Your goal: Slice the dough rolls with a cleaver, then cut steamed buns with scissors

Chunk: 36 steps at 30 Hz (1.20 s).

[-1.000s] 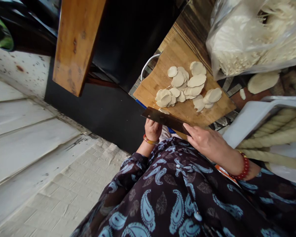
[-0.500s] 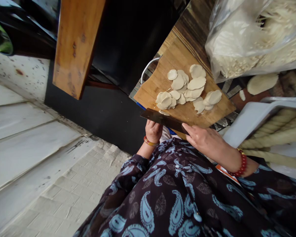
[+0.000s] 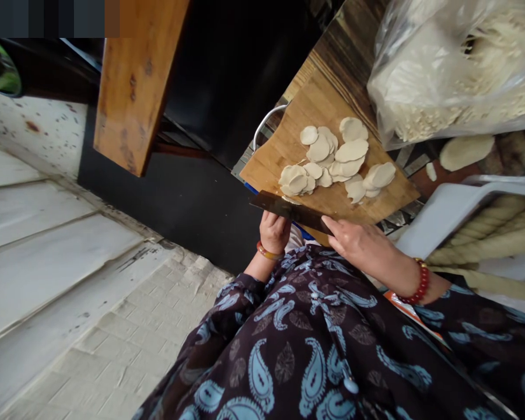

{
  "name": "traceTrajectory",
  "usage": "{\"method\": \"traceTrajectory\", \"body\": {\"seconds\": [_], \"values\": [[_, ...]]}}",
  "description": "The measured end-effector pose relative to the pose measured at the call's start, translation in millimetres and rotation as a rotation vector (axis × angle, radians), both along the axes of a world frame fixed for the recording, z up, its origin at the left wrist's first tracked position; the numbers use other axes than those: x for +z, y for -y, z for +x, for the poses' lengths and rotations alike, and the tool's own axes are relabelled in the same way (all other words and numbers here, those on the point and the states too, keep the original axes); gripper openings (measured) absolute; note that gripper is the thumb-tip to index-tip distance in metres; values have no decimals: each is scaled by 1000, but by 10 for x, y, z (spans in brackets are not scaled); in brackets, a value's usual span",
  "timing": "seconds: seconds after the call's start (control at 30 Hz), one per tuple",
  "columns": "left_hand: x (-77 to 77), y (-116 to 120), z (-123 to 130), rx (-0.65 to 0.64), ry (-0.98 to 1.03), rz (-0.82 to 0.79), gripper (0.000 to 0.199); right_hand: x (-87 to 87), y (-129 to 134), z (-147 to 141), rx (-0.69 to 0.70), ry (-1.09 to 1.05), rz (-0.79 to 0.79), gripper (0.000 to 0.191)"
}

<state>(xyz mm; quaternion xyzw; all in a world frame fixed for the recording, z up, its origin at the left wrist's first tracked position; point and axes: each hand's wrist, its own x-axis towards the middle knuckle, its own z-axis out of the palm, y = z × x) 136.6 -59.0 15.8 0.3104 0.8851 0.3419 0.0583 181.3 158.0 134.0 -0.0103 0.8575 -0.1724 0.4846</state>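
Your right hand [image 3: 356, 240] gripped the cleaver [image 3: 289, 211], near side of the pale slices [image 3: 352, 150] on the board [image 3: 269, 160]; left hand [image 3: 275, 234] curled beside it, contents indeterminable. Tucked fingers, steady blade seemed advisable.

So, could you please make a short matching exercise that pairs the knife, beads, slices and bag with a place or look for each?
1. knife
2. beads
3. slices
4. bag

A. on the board
B. see-through
C. in the right hand
D. red

Pairs: 1-C; 2-D; 3-A; 4-B
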Motion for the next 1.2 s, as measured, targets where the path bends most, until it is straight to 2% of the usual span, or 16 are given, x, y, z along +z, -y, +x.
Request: {"method": "traceTrajectory", "body": {"seconds": [0.17,0.33,0.43,0.6,0.7,0.77,0.87,1.07,1.2], "values": [[-11,-15,-14,20,-26,3,23,-58,21,-76,-3,-10,-8,44],[-21,-30,12,40,-33,-7,20,-21,40,-56,-17,-67,-10,41],[-19,-38,40,24,-30,1,18,-18,9,60,-47,-97,-27,41],[12,-62,95,63,-16,-28,14,-148,-149,399,-110,-189,-69,42],[32,-80,119,74,-10,-26,13,-189,-224,562,-200,-283,-108,41],[31,-84,129,92,-33,-28,14,-164,-234,620,-241,-341,-137,42],[-12,-68,140,109,-79,-38,14,-71,-201,640,-208,-365,-146,44],[-169,18,181,112,-138,-53,14,121,-123,551,-132,-258,-63,46],[-206,47,200,108,-110,-20,13,178,-107,472,-123,-174,-48,48]]}}
